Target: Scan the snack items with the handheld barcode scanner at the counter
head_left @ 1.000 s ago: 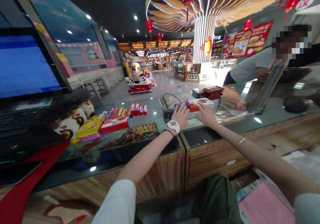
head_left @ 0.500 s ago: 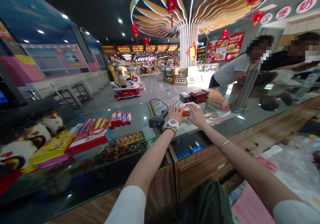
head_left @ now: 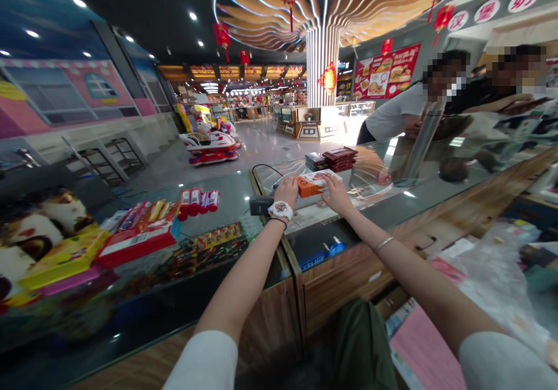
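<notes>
Over the glass counter, an orange and white box is held between my two hands. My left hand, with a white watch on its wrist, is closed at the box's left end. On the other end, my right hand has its fingers over the top and right side. The box's orange side faces me and its white top shows. A dark barcode scanner rests just left of my left hand, partly covered by it.
Stacked dark red packets stand behind the box. To the left are red tubes, a red display box and a yellow box. Blue-handled items lie nearer me. Two people lean at the counter on the right.
My hands have spread slightly apart along the box, and more of its orange side and white top shows. The whole view has shifted a little.
</notes>
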A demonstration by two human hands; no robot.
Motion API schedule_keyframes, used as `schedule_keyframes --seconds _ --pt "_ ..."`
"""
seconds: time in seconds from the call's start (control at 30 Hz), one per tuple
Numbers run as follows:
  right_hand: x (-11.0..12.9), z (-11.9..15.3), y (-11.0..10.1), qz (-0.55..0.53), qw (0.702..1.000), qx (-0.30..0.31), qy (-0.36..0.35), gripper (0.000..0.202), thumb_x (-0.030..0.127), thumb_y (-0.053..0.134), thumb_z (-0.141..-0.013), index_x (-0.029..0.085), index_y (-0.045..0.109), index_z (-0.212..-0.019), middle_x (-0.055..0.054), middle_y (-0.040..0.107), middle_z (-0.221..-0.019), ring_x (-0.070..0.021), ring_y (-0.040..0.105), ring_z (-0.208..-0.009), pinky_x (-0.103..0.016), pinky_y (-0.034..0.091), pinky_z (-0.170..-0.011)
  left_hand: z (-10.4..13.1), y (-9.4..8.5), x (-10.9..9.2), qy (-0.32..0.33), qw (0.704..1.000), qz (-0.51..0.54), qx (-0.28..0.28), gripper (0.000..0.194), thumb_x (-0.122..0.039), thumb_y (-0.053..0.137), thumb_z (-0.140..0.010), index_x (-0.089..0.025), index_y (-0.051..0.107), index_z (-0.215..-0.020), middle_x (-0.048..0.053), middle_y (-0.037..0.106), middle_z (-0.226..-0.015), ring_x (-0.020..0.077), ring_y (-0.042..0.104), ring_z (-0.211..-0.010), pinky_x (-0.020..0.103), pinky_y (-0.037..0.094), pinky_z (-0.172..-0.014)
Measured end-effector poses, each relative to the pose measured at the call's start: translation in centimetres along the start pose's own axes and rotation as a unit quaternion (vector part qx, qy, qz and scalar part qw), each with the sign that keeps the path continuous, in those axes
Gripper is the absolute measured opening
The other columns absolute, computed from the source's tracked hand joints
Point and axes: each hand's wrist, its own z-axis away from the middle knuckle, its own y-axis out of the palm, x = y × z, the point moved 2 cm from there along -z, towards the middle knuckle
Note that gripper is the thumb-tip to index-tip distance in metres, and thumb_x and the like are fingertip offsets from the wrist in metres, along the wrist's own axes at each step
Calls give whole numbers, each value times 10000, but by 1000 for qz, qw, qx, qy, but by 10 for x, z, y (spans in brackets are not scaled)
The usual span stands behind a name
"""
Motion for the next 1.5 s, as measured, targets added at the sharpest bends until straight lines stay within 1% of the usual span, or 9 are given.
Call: schedule_keyframes --seconds 0.17,0.4,0.5,0.63,0.73,0.93,1.17,1.33,1.5 --pt "-1 -2 -2 -4 1000 6 -1 699 210 509 -797 113 404 -1481 -195 430 -1515 -355 378 -1412 -565 336 -1145 12 7 0 -2 999 -4 41 323 -124 490 -898 -138 700 -1144 153 704 -1186 264 644 -1123 473 345 -1157" --pt "-41 -7 -22 -3 997 -41 58 666 219 530 -795 163 458 -1455 -184 475 -1476 -359 447 -1359 -566 384 -1109 8 7 -26 -7 998 55 -3 520 -366 476 -960 -170 504 -1440 170 480 -1509 329 391 -1431 521 248 -1210" --pt "-55 -6 -20 21 995 2 99 765 222 581 -760 159 398 -1500 -198 440 -1512 -382 422 -1385 -580 385 -1100 3 15 -33 -22 998 62 22 575 -420 487 -961 -211 440 -1494 174 412 -1561 367 335 -1465 575 230 -1202" --pt "-58 -6 -13 15 993 67 99 703 219 580 -774 139 443 -1459 -178 548 -1425 -329 521 -1309 -498 435 -1078 3 21 -35 -17 997 63 45 591 -403 497 -965 -192 414 -1511 209 409 -1553 366 339 -1464 571 221 -1206" --pt "-57 -5 -17 -4 996 53 76 579 197 581 -754 145 547 -1329 -141 629 -1315 -284 590 -1215 -436 473 -1037 5 17 -34 2 998 47 37 526 -305 481 -972 -203 453 -1487 206 479 -1497 331 407 -1425 538 218 -1215" --pt "-42 2 -37 60 996 11 68 329 202 575 -765 155 648 -1082 -151 701 -1107 -321 632 -1030 -446 476 -938 9 1 -36 31 999 5 22 457 -118 360 -975 -214 583 -1363 148 665 -1236 246 573 -1233 498 198 -1232" --pt "-14 8 -57 155 980 -124 12 247 175 553 -818 173 662 -1040 -143 708 -1088 -315 577 -1036 -488 336 -1072 15 -18 -28 46 998 17 -50 484 -98 390 -960 -264 573 -1377 132 662 -1286 272 597 -1189 588 242 -1205" --pt "2 5 -61 148 968 -195 -51 178 160 540 -834 186 657 -966 -135 681 -1042 -290 554 -1005 -454 402 -994 28 -37 -7 46 990 12 -134 447 -128 457 -937 -288 618 -1322 130 630 -1331 285 568 -1238 585 256 -1211" --pt "36 -5 -58 102 956 -230 -150 103 187 527 -868 224 621 -851 -97 649 -933 -262 542 -944 -446 427 -970 56 -52 33 62 984 -2 -165 389 -152 526 -894 -260 662 -1241 130 648 -1268 295 549 -1258 579 256 -1219"
